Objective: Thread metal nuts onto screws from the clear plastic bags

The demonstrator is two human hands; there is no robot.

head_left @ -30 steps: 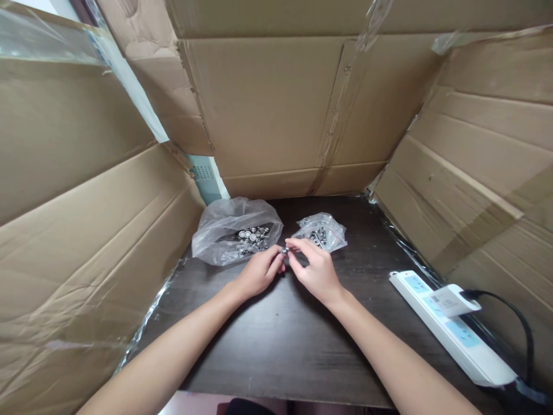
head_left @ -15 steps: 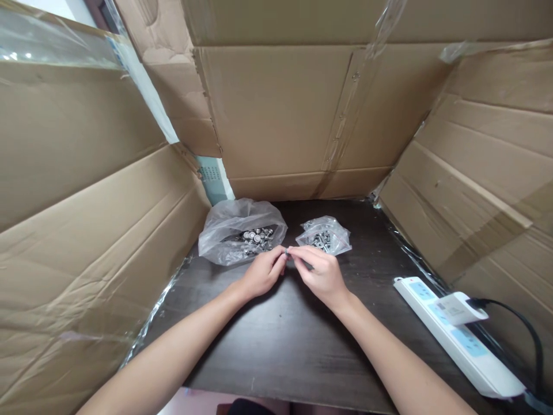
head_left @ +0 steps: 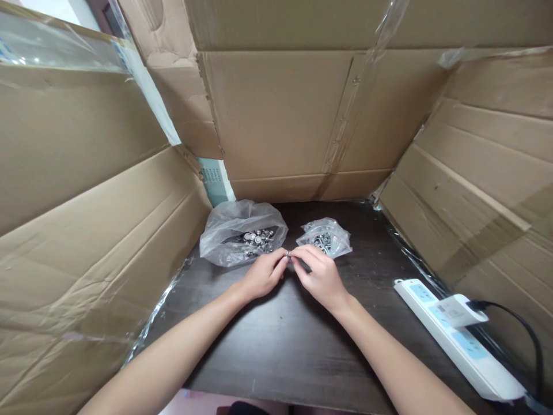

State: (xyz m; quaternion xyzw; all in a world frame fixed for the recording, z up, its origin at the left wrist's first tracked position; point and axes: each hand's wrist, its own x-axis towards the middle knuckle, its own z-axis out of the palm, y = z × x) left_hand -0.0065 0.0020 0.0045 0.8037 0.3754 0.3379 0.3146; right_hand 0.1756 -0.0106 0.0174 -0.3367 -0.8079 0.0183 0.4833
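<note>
Between the fingertips of both hands sits a small metal piece (head_left: 288,254), mostly covered and too small to name. My left hand (head_left: 264,273) pinches it from the left, fingers curled. From the right, my right hand (head_left: 318,275) meets it with thumb and forefinger closed together. Just beyond the left hand lies an open clear plastic bag (head_left: 220,233) holding several round-headed shiny metal parts (head_left: 258,237). A smaller clear bag (head_left: 343,241) with small metal pieces (head_left: 323,241) is behind the right hand.
The dark wooden table (head_left: 276,340) is walled by cardboard at the back (head_left: 276,115), left (head_left: 86,230) and right (head_left: 488,173). On the right lies a white power strip (head_left: 479,366) with a plugged-in white adapter (head_left: 460,311) and black cable (head_left: 525,325).
Both hands stay together at the same spot, with only slight finger shifts around the small metal piece. The view has tilted very slightly. The bags have not moved.
</note>
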